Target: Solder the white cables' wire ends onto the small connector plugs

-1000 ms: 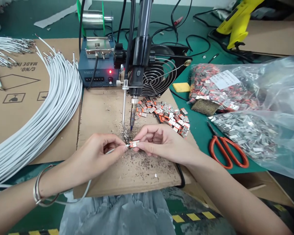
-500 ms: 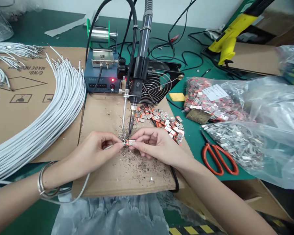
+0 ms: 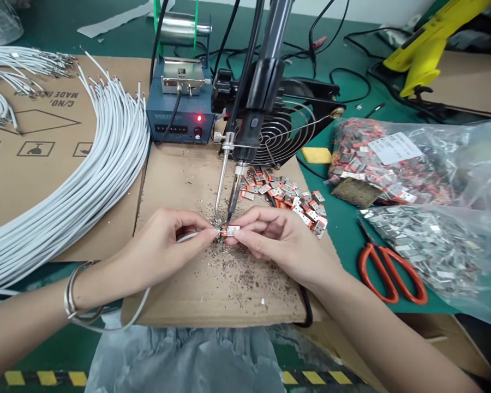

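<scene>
My left hand (image 3: 175,234) pinches the end of a white cable (image 3: 141,305), which loops down past my wrist. Between thumb and fingers, my right hand (image 3: 284,243) grips a small metal USB connector (image 3: 231,231) with an orange part. The cable end and the connector meet under the soldering iron (image 3: 233,196), whose tip comes down right at the joint. Beside the iron, a thin metal solder feed tube (image 3: 222,183) curves toward the same spot. Exactly where the wires touch the connector is too small to make out.
Dark solder bits litter the cardboard (image 3: 180,297). Loose connectors (image 3: 306,204) lie behind my right hand. A bundle of white cables (image 3: 106,169) curves at left. A blue solder feeder (image 3: 180,120) and a fan (image 3: 286,131) stand behind. Orange-handled scissors (image 3: 388,270) and bagged connectors (image 3: 393,158) lie right.
The camera view has shifted, so the bench items sit further right and mostly higher. Both hands keep their grip on the cable and the connector under the iron.
</scene>
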`<action>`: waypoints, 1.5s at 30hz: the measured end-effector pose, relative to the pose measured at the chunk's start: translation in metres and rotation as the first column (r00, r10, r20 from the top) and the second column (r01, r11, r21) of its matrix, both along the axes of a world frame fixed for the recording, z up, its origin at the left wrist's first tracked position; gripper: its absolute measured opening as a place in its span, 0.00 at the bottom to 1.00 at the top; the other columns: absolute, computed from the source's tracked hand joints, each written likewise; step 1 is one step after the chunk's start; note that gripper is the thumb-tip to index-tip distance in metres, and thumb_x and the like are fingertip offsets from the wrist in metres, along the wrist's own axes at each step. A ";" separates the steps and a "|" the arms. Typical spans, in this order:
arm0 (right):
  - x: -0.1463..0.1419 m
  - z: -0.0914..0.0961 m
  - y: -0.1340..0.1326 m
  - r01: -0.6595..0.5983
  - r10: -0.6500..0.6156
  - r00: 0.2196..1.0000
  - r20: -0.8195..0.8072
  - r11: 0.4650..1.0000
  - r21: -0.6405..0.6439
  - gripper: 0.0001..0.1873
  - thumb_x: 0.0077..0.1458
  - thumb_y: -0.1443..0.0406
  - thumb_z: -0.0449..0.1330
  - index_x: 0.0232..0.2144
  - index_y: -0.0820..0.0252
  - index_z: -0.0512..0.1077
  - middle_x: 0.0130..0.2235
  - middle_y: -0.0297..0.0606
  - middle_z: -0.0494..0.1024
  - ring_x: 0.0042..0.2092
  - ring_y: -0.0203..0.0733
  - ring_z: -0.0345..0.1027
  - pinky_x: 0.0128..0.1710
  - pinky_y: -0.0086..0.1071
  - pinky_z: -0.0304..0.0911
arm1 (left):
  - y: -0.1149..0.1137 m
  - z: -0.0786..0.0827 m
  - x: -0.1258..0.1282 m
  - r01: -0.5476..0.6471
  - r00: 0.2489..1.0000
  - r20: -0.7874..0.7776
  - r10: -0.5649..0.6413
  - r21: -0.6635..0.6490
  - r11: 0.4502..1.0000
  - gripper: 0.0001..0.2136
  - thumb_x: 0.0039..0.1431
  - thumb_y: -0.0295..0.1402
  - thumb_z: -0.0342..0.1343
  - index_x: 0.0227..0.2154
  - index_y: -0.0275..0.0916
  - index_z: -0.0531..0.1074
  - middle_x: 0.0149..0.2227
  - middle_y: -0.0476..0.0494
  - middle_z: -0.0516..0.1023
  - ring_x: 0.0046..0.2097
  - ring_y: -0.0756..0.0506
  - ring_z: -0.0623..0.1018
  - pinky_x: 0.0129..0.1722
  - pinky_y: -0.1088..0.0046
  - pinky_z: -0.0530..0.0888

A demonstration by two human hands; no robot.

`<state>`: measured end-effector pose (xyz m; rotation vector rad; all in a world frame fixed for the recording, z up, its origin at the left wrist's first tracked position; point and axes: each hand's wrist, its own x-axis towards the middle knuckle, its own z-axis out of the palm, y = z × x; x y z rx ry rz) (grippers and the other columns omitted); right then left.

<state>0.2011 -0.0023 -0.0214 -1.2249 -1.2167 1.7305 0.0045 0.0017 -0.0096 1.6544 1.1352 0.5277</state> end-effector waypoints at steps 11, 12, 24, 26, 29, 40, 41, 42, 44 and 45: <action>0.001 0.003 -0.001 0.002 -0.002 1.000 -0.016 1.000 0.017 0.04 0.45 0.67 0.66 0.27 0.60 0.74 0.25 0.35 0.80 0.21 0.29 0.68 0.16 0.21 0.56 | -0.001 0.000 0.000 0.007 1.000 0.028 -0.007 -0.011 1.000 0.09 0.58 0.34 0.53 0.32 0.39 0.78 0.30 0.51 0.80 0.31 0.50 0.74 0.30 0.76 0.67; 0.001 0.003 -0.001 0.001 -0.001 1.000 -0.023 1.000 0.018 0.04 0.45 0.67 0.66 0.27 0.60 0.74 0.25 0.34 0.80 0.21 0.29 0.68 0.16 0.21 0.56 | -0.001 0.000 0.000 0.006 1.000 0.028 -0.006 -0.010 1.000 0.09 0.58 0.34 0.53 0.32 0.39 0.78 0.30 0.51 0.80 0.31 0.51 0.74 0.29 0.76 0.67; 0.002 0.003 -0.001 -0.014 0.015 0.999 -0.031 1.000 0.021 0.05 0.46 0.65 0.66 0.27 0.59 0.74 0.26 0.36 0.81 0.24 0.32 0.71 0.18 0.23 0.60 | -0.001 -0.001 0.000 0.023 1.000 0.020 -0.023 -0.008 1.000 0.10 0.58 0.34 0.52 0.32 0.39 0.78 0.29 0.50 0.80 0.29 0.50 0.72 0.28 0.76 0.66; 0.002 0.003 -0.001 -0.011 0.012 1.000 -0.018 1.000 0.025 0.06 0.45 0.64 0.67 0.27 0.59 0.74 0.26 0.36 0.80 0.25 0.34 0.72 0.19 0.24 0.61 | -0.001 -0.001 0.000 0.022 1.000 0.014 -0.022 0.007 1.000 0.10 0.58 0.34 0.52 0.31 0.38 0.78 0.28 0.49 0.80 0.28 0.50 0.72 0.27 0.76 0.65; 0.004 0.001 -0.002 -0.001 0.002 1.000 -0.013 1.000 0.029 0.06 0.45 0.63 0.67 0.27 0.58 0.74 0.25 0.35 0.80 0.25 0.35 0.72 0.19 0.25 0.62 | 0.000 -0.001 0.002 0.023 1.000 0.013 -0.023 0.036 0.999 0.10 0.58 0.34 0.52 0.31 0.37 0.78 0.27 0.50 0.79 0.27 0.51 0.71 0.25 0.77 0.65; 0.004 0.000 -0.001 -0.016 0.016 1.000 -0.027 1.000 0.026 0.05 0.46 0.64 0.67 0.27 0.59 0.74 0.25 0.34 0.80 0.26 0.34 0.73 0.22 0.24 0.64 | -0.001 -0.002 0.002 0.033 0.999 0.016 -0.034 0.049 0.998 0.10 0.59 0.33 0.51 0.30 0.37 0.77 0.24 0.51 0.77 0.26 0.52 0.70 0.23 0.78 0.63; 0.004 0.000 -0.001 -0.011 0.012 1.000 -0.022 1.000 0.024 0.06 0.45 0.64 0.67 0.27 0.59 0.74 0.25 0.34 0.80 0.25 0.34 0.72 0.22 0.24 0.64 | -0.001 -0.002 0.001 0.031 0.999 0.010 -0.031 0.050 0.998 0.10 0.58 0.34 0.51 0.30 0.37 0.77 0.24 0.51 0.78 0.26 0.52 0.70 0.23 0.78 0.62; 0.003 0.001 -0.001 -0.007 0.007 1.000 -0.017 1.000 0.024 0.06 0.45 0.64 0.67 0.27 0.59 0.74 0.25 0.35 0.80 0.25 0.34 0.72 0.21 0.24 0.64 | -0.001 -0.002 0.001 0.028 1.000 0.004 -0.028 0.053 0.998 0.10 0.58 0.34 0.51 0.30 0.37 0.77 0.24 0.51 0.78 0.26 0.52 0.70 0.23 0.78 0.62; 0.002 0.001 -0.002 -0.001 0.001 1.000 -0.010 1.000 0.028 0.06 0.46 0.64 0.67 0.27 0.59 0.74 0.26 0.35 0.80 0.25 0.34 0.73 0.21 0.24 0.64 | -0.001 -0.002 0.001 0.023 1.000 -0.004 -0.023 0.055 0.998 0.10 0.58 0.34 0.51 0.29 0.38 0.78 0.25 0.51 0.78 0.26 0.51 0.71 0.23 0.78 0.63; 0.002 0.001 -0.002 0.001 -0.001 1.000 -0.008 0.999 0.033 0.06 0.46 0.65 0.67 0.28 0.59 0.74 0.26 0.35 0.80 0.26 0.34 0.73 0.21 0.24 0.64 | -0.001 -0.002 0.001 0.022 1.000 -0.002 -0.022 0.054 0.998 0.10 0.58 0.34 0.52 0.30 0.38 0.78 0.25 0.50 0.78 0.26 0.51 0.71 0.23 0.78 0.63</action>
